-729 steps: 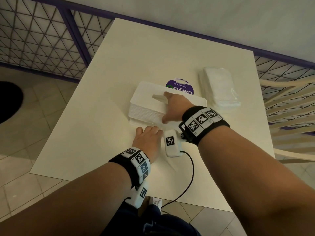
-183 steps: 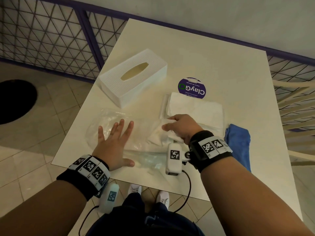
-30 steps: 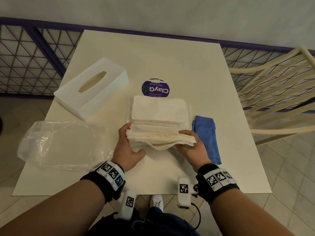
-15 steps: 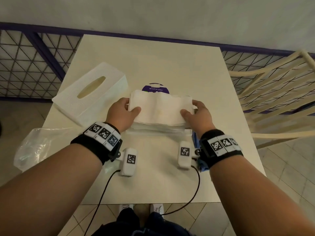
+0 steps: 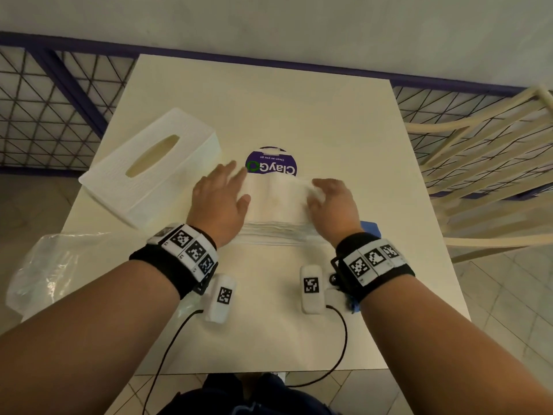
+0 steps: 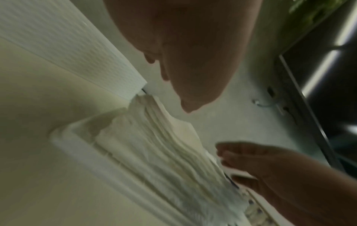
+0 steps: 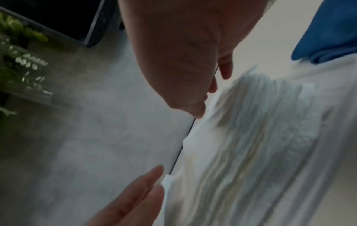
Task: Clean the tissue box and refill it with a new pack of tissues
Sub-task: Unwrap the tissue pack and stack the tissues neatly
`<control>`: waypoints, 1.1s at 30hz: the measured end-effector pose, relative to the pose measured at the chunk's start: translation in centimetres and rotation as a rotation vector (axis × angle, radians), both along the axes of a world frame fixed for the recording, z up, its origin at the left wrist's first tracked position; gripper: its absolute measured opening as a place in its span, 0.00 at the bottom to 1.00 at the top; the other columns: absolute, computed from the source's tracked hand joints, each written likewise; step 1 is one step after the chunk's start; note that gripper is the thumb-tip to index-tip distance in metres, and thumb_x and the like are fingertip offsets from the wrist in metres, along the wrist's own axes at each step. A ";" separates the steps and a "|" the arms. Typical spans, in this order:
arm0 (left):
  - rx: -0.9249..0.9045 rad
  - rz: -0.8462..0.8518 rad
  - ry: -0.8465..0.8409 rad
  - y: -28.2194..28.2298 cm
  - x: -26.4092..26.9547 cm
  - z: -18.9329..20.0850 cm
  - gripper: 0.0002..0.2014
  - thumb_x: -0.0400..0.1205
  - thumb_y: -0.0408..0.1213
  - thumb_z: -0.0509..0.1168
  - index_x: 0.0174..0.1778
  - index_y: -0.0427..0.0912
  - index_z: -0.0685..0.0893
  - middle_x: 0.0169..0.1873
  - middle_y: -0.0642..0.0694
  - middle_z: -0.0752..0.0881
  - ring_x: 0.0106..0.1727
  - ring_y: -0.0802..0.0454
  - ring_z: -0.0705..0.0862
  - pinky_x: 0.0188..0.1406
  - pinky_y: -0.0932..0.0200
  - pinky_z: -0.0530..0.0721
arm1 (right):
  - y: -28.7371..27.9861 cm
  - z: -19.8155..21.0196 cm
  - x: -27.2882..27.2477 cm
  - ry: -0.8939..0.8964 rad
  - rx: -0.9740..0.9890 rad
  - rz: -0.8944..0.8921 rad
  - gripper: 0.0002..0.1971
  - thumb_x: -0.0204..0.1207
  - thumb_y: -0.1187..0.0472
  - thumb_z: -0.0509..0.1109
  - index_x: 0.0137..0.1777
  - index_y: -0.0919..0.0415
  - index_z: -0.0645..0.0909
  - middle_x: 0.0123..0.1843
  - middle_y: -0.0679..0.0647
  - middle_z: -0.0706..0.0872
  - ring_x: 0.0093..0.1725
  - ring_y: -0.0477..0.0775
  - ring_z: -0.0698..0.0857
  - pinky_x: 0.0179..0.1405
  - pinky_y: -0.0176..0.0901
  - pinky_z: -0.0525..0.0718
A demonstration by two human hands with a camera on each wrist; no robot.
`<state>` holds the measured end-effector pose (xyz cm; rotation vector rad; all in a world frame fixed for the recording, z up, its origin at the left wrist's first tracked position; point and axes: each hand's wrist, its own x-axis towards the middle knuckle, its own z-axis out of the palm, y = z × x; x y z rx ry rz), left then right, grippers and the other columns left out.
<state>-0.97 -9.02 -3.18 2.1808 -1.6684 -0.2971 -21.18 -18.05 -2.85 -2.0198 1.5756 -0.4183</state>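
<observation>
A stack of white tissues lies mid-table, seated in a shallow white base tray. My left hand lies with straight fingers along the stack's left edge. On the stack's right end rests my right hand, its fingers loose over the top corner. Neither hand grips anything. The white tissue box cover, with its oval slot up, stands to the left, apart from the stack. In the wrist views the layered tissue edges show between both palms.
A crumpled clear plastic wrapper hangs over the table's left front edge. A blue cloth lies right of the stack, partly under my right wrist. A purple round sticker sits behind the stack. A cream chair stands at right.
A second ago both hands held a bundle of tissues in front of the stack. They carried it onto the stack, let go, and now rest loosely at its ends.
</observation>
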 end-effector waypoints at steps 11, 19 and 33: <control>0.584 -0.210 -0.139 -0.2 -1.5 -2.7 0.29 0.88 0.45 0.39 0.82 0.46 0.33 0.82 0.47 0.31 0.83 0.49 0.35 0.80 0.39 0.38 | 0.5 -2.4 0.7 0.185 0.210 0.176 0.29 0.83 0.59 0.59 0.83 0.60 0.56 0.85 0.53 0.53 0.83 0.52 0.58 0.77 0.39 0.59; 0.574 -0.190 -0.049 0.0 -1.4 -2.7 0.29 0.88 0.46 0.40 0.82 0.48 0.35 0.82 0.51 0.32 0.83 0.52 0.35 0.81 0.36 0.42 | 1.0 -3.2 0.8 0.148 0.189 0.148 0.29 0.84 0.59 0.59 0.83 0.59 0.56 0.85 0.52 0.53 0.83 0.51 0.55 0.78 0.38 0.54; 0.410 0.452 -0.260 0.6 9.9 0.6 0.31 0.77 0.45 0.67 0.75 0.44 0.66 0.71 0.39 0.73 0.70 0.39 0.73 0.71 0.38 0.60 | 2.5 1.3 -3.3 -0.243 0.182 -0.295 0.25 0.80 0.69 0.59 0.78 0.58 0.68 0.77 0.55 0.73 0.74 0.52 0.74 0.63 0.33 0.70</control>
